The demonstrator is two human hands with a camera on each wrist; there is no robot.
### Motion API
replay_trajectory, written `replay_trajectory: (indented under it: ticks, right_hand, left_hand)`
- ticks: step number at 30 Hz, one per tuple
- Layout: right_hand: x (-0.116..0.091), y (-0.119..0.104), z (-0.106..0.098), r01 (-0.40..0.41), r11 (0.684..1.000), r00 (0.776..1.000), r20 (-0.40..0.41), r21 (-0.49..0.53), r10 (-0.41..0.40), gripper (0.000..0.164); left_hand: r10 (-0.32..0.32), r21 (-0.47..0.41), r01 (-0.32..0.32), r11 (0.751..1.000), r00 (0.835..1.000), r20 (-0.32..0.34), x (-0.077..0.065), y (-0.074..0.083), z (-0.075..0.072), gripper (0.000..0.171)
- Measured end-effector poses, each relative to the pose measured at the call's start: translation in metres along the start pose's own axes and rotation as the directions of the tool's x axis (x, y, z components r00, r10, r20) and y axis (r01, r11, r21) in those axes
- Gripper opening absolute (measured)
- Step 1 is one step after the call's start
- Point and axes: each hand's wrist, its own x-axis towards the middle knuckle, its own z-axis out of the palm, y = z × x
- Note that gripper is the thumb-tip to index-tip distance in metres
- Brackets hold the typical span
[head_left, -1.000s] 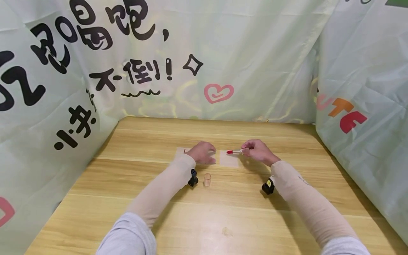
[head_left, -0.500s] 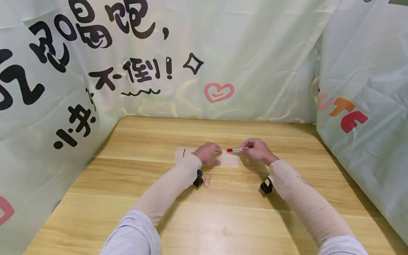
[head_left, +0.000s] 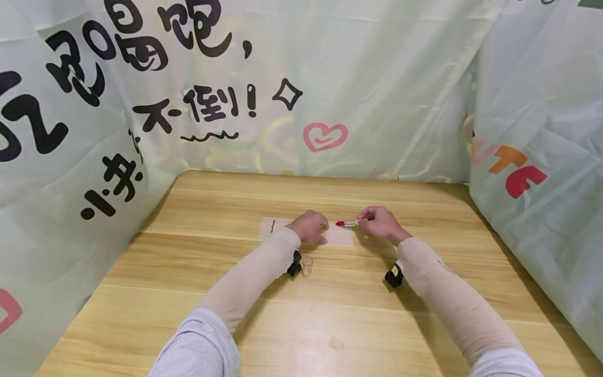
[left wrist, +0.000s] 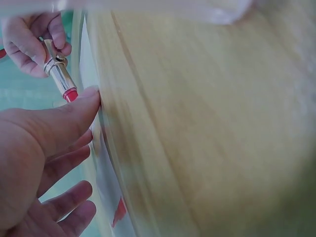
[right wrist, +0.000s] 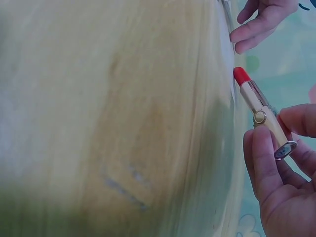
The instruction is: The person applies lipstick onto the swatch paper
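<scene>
My right hand (head_left: 382,223) pinches a lipstick (head_left: 350,223) between thumb and fingers, its red tip pointing left. In the right wrist view the lipstick (right wrist: 254,101) shows a pale, gold-trimmed barrel. The tip lies right at the far edge of a white paper sheet (head_left: 341,239). Thumb and fingers spread and relaxed, my left hand (head_left: 308,228) has its fingertips at that sheet's left side. Partly behind the left hand lies another white sheet (head_left: 265,230) bearing a short wavy red line (head_left: 272,225).
A small clear cap (head_left: 307,266) stands on the wooden table (head_left: 330,314), close to the left wrist camera (head_left: 294,264). The right wrist camera (head_left: 393,276) hangs low over the tabletop. Printed cloth (head_left: 386,94) walls in the back and sides.
My left hand has shifted right, off the left sheet and to the right one, so more of the red line shows. The right hand and lipstick have hardly moved.
</scene>
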Motion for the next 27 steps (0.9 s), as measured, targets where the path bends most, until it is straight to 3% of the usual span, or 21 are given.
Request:
replay_trajectory:
  ticks: [27]
  right_hand:
    - [0.0008, 0.0034, 0.0018, -0.009, 1.0, 1.0, 0.007, 0.017, 0.009, 0.016]
  left_hand:
    - [-0.016, -0.012, 0.016, 1.0, 1.0, 0.02, -0.0006, 0.0003, -0.0009, 0.043]
